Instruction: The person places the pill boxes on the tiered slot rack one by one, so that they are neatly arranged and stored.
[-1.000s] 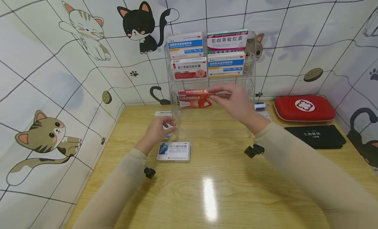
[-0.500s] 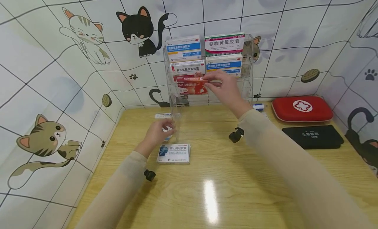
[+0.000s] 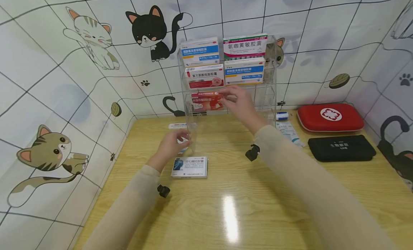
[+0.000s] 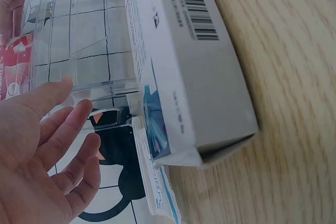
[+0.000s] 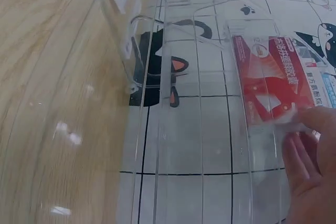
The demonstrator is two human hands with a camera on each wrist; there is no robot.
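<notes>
My right hand [image 3: 240, 104] pinches the right end of a red medicine box [image 3: 204, 102], thumb in front, at the third tier of a clear acrylic display rack [image 3: 273, 88]. In the right wrist view the red box [image 5: 265, 80] stands behind the tier's clear front lip. My left hand [image 3: 170, 146] holds the rack's lower left edge between thumb and index finger, the other fingers loosely bent. Just in front of that hand, a white medicine box [image 3: 190, 167] lies flat on the table; its barcode end shows in the left wrist view.
Several medicine boxes [image 3: 208, 77] fill the two upper tiers. At the right lie a red first-aid case [image 3: 330, 117], a black pouch [image 3: 342, 148] and a pale packet [image 3: 288, 132]. A white thermometer-like strip [image 3: 177, 126] lies left of the rack, near the tiled wall [image 3: 135, 78].
My right hand raised the red box in front of the second tier, then lowered it into the third tier's left side. My left hand stays at the rack's edge.
</notes>
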